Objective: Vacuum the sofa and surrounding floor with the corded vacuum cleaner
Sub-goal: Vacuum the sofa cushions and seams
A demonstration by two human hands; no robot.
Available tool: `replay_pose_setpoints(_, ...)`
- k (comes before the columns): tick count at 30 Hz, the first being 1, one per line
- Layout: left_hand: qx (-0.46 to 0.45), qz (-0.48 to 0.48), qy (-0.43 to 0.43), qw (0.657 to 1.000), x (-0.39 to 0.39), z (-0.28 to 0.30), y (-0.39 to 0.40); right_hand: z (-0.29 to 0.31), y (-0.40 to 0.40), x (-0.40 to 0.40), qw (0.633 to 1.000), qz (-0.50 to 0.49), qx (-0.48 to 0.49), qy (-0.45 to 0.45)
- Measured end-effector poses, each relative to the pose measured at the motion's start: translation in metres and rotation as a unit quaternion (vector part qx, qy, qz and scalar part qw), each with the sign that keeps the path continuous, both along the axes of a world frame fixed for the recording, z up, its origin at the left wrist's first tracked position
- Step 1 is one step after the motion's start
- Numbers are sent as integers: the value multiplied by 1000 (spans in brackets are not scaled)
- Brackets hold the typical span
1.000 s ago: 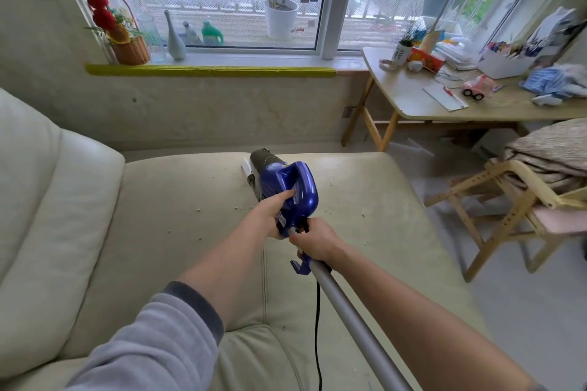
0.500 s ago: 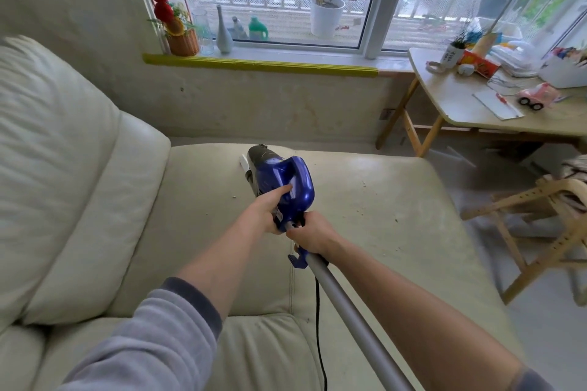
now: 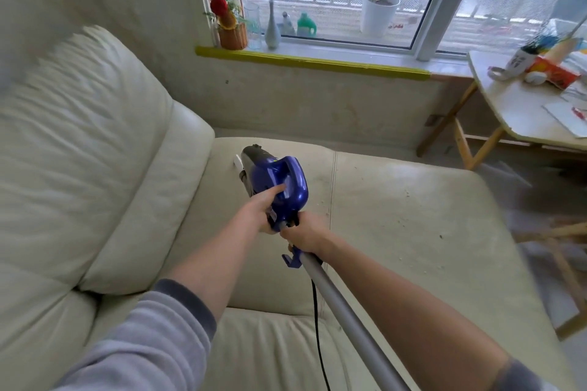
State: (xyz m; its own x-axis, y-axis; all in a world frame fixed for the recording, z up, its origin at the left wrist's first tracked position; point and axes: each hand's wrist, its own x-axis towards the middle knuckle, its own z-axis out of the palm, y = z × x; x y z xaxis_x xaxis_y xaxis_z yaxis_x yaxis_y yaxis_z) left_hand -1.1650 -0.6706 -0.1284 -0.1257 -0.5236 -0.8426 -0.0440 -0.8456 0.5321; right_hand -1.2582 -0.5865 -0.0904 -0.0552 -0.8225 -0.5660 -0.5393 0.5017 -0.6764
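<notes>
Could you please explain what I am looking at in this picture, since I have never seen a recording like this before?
There is no robot here. A person wears a camera on the head, so you look forward and down along both arms. The left hand grips the blue vacuum cleaner, and the right hand holds it where the grey tube joins. A black cord hangs beneath. The vacuum's front end rests on the pale sofa, whose seat is dotted with crumbs. Behind are a windowsill with a basket and a vase, and a table at the right.
</notes>
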Motion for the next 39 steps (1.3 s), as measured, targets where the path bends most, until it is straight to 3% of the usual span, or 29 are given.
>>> replay_pose_setpoints(10,25,82,-12,996,57,-21,-3,-11,-13,53,996,83,11,1)
replay_pose_setpoints(18,13,108,9,994,54,-23,1,-9,-9,52,997,75,9,18)
replay_pose_setpoints(33,-12,61,51,997,-56,-18,29,18,41,-47,998,-43,37,4)
replay_pose_setpoints(39,-31,26,38,998,-104,-19,50,22,86,-92,983,-153,64,-77)
